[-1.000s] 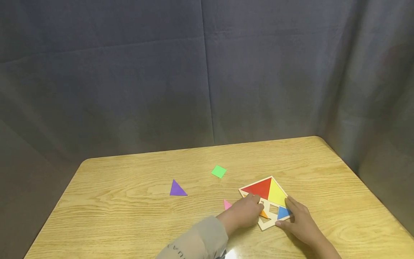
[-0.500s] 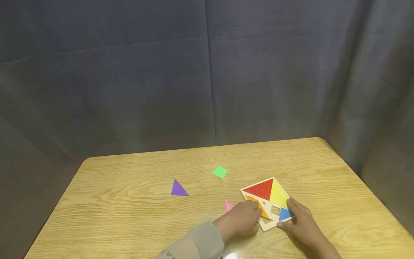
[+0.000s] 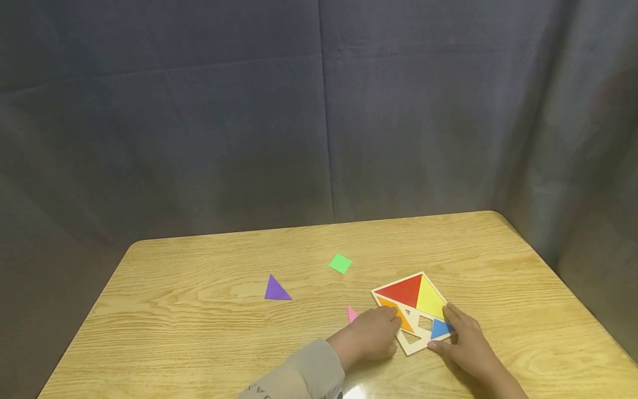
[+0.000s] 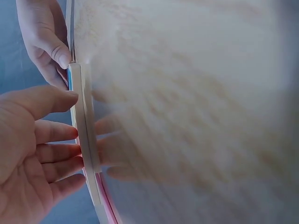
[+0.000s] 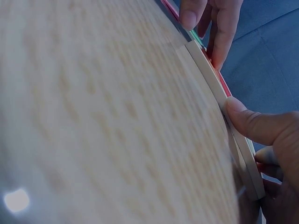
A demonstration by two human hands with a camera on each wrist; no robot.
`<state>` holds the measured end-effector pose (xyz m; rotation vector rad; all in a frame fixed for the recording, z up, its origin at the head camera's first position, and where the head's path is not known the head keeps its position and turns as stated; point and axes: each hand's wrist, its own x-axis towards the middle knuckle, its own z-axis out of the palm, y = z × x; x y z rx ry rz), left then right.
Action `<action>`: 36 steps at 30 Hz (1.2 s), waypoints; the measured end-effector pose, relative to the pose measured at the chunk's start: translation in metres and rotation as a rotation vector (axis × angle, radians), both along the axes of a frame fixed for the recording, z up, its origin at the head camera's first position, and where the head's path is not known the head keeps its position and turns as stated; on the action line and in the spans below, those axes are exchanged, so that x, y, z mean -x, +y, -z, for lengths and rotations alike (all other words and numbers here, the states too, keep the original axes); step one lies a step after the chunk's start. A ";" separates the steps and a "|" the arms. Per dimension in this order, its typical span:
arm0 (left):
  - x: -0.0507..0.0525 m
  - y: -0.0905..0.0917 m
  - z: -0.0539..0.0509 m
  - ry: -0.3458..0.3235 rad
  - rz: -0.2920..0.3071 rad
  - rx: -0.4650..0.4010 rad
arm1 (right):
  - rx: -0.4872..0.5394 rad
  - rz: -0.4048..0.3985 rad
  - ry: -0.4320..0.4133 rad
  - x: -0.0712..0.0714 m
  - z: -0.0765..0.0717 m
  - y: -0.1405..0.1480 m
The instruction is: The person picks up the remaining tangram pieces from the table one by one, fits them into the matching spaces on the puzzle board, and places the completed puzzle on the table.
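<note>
Grip of the right hand (image 3: 466, 341) is clamped on the edge of the board (image 3: 411, 348), probably to stop it sliding on the worktop (image 3: 199, 321); the left hand (image 3: 374, 332), thumb and fingers apart, touches the orange piece (image 3: 405, 322) on this board, perhaps for settling it.

Light wood-grain table (image 3: 189, 332) with 2 rounded far corners, dark grey cloth (image 3: 199, 138) hanging behind
</note>
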<state>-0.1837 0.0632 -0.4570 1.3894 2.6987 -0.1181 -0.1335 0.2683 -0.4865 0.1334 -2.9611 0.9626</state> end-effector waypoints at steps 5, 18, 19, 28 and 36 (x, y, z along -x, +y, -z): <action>0.001 0.000 0.001 0.021 0.011 0.000 | -0.007 -0.003 0.012 0.000 0.001 0.000; 0.004 -0.004 -0.002 -0.018 -0.031 -0.010 | -0.007 -0.004 0.034 -0.001 0.002 -0.001; 0.004 -0.004 -0.002 -0.019 -0.033 -0.015 | -0.006 -0.003 0.033 -0.001 0.002 -0.001; 0.006 -0.005 -0.005 -0.058 -0.042 -0.044 | 0.000 -0.005 0.024 0.001 0.001 0.000; 0.010 -0.008 -0.002 -0.073 -0.031 -0.079 | 0.002 -0.003 0.032 0.001 0.003 0.000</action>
